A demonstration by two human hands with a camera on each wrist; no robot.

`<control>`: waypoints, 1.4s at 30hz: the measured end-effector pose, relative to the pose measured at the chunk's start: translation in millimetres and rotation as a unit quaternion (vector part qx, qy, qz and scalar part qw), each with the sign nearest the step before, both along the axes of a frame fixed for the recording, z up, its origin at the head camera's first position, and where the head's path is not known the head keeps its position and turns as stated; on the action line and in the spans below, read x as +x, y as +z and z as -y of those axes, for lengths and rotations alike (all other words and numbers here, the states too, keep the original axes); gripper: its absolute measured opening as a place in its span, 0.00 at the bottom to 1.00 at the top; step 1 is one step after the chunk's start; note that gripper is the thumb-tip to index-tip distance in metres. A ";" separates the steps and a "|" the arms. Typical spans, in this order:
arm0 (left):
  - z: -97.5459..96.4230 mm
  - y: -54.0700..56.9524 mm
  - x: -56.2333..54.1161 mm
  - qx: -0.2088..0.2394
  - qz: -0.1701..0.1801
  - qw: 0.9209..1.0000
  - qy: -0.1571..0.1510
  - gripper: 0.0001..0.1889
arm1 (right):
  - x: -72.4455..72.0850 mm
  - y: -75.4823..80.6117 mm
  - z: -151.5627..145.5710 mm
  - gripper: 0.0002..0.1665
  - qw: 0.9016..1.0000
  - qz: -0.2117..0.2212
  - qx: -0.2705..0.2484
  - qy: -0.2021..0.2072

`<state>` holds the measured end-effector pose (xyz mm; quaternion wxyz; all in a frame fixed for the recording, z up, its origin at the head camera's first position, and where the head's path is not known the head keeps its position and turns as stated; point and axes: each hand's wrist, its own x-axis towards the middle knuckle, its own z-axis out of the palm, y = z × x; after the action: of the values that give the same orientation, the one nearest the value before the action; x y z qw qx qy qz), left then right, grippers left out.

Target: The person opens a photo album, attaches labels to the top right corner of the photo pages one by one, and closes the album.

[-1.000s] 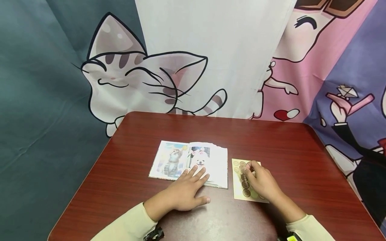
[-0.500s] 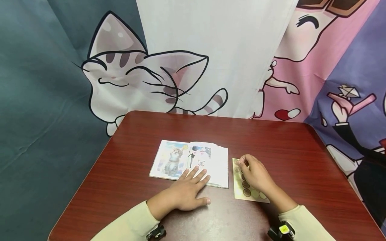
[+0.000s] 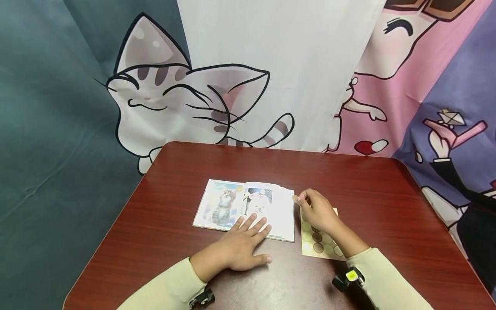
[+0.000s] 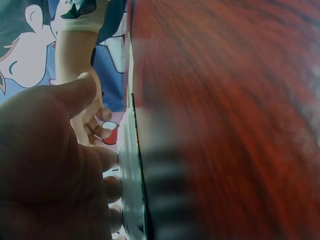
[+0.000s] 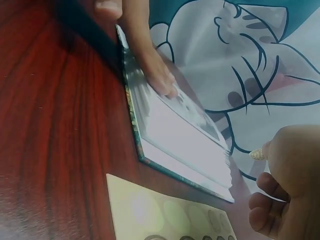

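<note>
An open book [image 3: 282,217] lies on the table, a kitten picture on its left page and a white dog picture on its right. My left hand [image 3: 243,249] rests on its lower edge with fingers spread. Between the thumb and forefinger of my right hand [image 3: 318,213] is a small round gold sticker [image 5: 257,154], clearest in the right wrist view. That hand is beside the book's right edge, above the pale yellow sticker sheet [image 3: 321,250], and covers part of it. The sheet bears brown round stickers and several pale bare circles.
The reddish-brown wooden table [image 3: 162,202] extends around the book and the sheet. Behind it hangs a cloth backdrop [image 3: 271,38] with cartoon figures. A dark device [image 3: 348,277] is strapped to the right wrist, another [image 3: 202,298] to the left.
My right hand has lifted away from the sticker sheet and moved left and farther forward to the book's edge, pinching the sticker. The left hand stays on the book.
</note>
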<state>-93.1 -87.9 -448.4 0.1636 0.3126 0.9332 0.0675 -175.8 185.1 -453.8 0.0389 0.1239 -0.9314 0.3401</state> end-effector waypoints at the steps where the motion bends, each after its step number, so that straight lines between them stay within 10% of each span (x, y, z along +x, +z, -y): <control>1: -0.1 -0.1 0.0 0.000 0.000 1.000 0.000 0.44 | -1.8 -0.7 1.1 0.12 1.000 0.006 -0.001 0.000; 42: -0.5 -0.6 0.6 -0.005 -0.007 1.000 0.005 0.44 | -44.4 -13.0 30.9 0.08 1.000 0.030 -0.006 0.003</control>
<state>-92.5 -87.4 -449.0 0.1587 0.3079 0.9361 0.0611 -220.2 154.2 -466.8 0.0109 0.1164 -0.9296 0.3497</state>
